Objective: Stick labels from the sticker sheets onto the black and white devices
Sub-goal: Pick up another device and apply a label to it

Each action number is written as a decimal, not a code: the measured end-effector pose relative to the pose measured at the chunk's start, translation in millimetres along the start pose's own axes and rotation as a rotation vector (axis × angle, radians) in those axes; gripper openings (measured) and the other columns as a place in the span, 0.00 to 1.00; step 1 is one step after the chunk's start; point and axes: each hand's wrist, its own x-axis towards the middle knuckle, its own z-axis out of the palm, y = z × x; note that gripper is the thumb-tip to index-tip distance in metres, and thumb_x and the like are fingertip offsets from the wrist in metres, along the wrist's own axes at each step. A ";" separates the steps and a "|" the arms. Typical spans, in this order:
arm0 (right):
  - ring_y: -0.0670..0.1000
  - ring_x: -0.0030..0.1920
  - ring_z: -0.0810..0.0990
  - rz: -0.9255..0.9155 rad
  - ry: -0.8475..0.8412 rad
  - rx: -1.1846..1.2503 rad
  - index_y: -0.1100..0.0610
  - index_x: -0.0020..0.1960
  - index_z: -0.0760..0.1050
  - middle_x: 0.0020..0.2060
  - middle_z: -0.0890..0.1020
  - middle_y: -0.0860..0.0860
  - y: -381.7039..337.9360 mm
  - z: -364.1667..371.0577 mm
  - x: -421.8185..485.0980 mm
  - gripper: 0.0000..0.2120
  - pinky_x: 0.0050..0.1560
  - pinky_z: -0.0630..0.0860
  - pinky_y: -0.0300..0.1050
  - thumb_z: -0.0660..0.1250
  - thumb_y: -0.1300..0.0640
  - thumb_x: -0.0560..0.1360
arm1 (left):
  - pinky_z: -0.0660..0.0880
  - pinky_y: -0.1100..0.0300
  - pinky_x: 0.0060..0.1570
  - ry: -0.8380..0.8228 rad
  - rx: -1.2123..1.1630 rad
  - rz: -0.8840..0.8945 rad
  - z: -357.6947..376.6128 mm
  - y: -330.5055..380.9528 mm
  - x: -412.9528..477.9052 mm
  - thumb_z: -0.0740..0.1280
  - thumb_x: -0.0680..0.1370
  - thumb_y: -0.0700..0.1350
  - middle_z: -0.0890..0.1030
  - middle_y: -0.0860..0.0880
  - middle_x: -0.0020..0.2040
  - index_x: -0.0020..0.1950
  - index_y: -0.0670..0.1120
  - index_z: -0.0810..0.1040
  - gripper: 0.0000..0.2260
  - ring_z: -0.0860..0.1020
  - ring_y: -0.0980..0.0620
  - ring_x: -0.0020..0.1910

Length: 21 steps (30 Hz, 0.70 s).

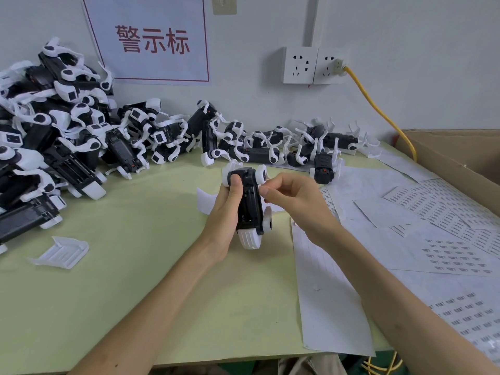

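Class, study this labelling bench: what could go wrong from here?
1. The left hand grips the black and white plastic device while the fingers of the right hand work at its side; a label could land crooked.
2. A white paper sheet reaches the front edge of the pale green table and could slide off.

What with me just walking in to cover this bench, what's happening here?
A person's left hand holds a black and white device above the table, while the right hand pinches at its side, probably pressing on a label too small to see. More devices are piled left; sticker sheets lie right.
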 end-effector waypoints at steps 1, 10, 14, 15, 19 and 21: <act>0.50 0.43 0.83 0.006 -0.002 0.000 0.58 0.41 0.82 0.39 0.86 0.47 0.3 -0.6 0.0 0.06 0.58 0.78 0.60 0.75 0.59 0.76 | 0.78 0.53 0.61 -0.001 0.004 -0.004 0.3 0.5 -0.2 0.55 0.77 0.69 0.84 0.51 0.58 0.70 0.51 0.74 0.30 0.83 0.52 0.59; 0.47 0.38 0.80 0.016 -0.022 0.027 0.56 0.38 0.84 0.35 0.84 0.48 4.6 -2.4 1.8 0.08 0.46 0.77 0.43 0.75 0.56 0.76 | 0.80 0.47 0.59 -0.056 -0.030 -0.023 0.9 7.3 -5.0 0.53 0.76 0.68 0.83 0.39 0.55 0.69 0.46 0.75 0.34 0.83 0.42 0.55; 0.42 0.38 0.79 -0.023 -0.040 0.011 0.55 0.42 0.86 0.36 0.84 0.45 2.5 -0.2 0.2 0.11 0.44 0.74 0.34 0.70 0.53 0.80 | 0.80 0.58 0.45 -0.099 -0.210 -0.121 -8.1 2.9 1.6 0.54 0.75 0.71 0.85 0.50 0.47 0.50 0.54 0.87 0.29 0.84 0.51 0.45; 0.42 0.38 0.79 -0.030 -0.055 0.017 0.54 0.42 0.86 0.36 0.84 0.45 1.4 0.2 -0.7 0.11 0.44 0.74 0.33 0.69 0.53 0.80 | 0.79 0.57 0.43 -0.118 -0.258 -0.136 -10.2 2.7 3.2 0.54 0.75 0.71 0.84 0.50 0.45 0.47 0.54 0.87 0.28 0.83 0.50 0.42; 0.46 0.40 0.78 -0.039 -0.075 0.044 0.55 0.42 0.84 0.39 0.84 0.50 -4.3 1.4 -2.6 0.09 0.45 0.74 0.40 0.69 0.52 0.75 | 0.71 0.51 0.49 -0.114 -0.490 -0.170 -12.6 5.7 6.1 0.60 0.75 0.69 0.77 0.46 0.43 0.46 0.48 0.86 0.27 0.77 0.50 0.41; 0.46 0.42 0.79 -0.057 -0.070 0.033 0.54 0.45 0.83 0.44 0.85 0.50 -5.3 2.5 -3.0 0.06 0.46 0.74 0.41 0.71 0.52 0.73 | 0.69 0.49 0.54 -0.123 -0.540 -0.184 -11.9 5.5 6.6 0.60 0.76 0.68 0.77 0.45 0.47 0.54 0.45 0.83 0.28 0.75 0.48 0.45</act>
